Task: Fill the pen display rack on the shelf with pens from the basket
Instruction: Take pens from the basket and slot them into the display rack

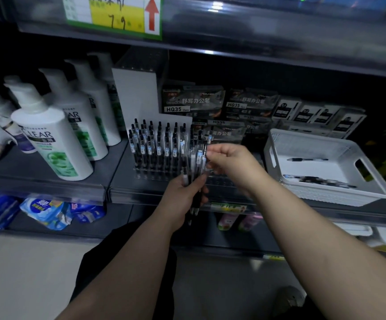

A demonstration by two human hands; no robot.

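Left hand (183,197): fingers curled round a bundle of pens (193,159), held upright.
Right hand (230,161): thumb and fingers pinch one pen (205,150) near its top.
Forearms: bare, both reaching forward, converging.

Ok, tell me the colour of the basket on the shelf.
White; the basket shows best in the head view.

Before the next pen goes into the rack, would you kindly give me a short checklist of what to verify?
1. Left hand grips the bundle of pens firmly: ok.
2. Right hand pinches only a single pen: ok.
3. That pen's clicker end faces up, like those in the rack: ok.
4. Free holes on the rack's right side: ok, though partly hidden.
5. Pen lined up over a hole: cannot tell.
6. Basket holds more pens: ok.
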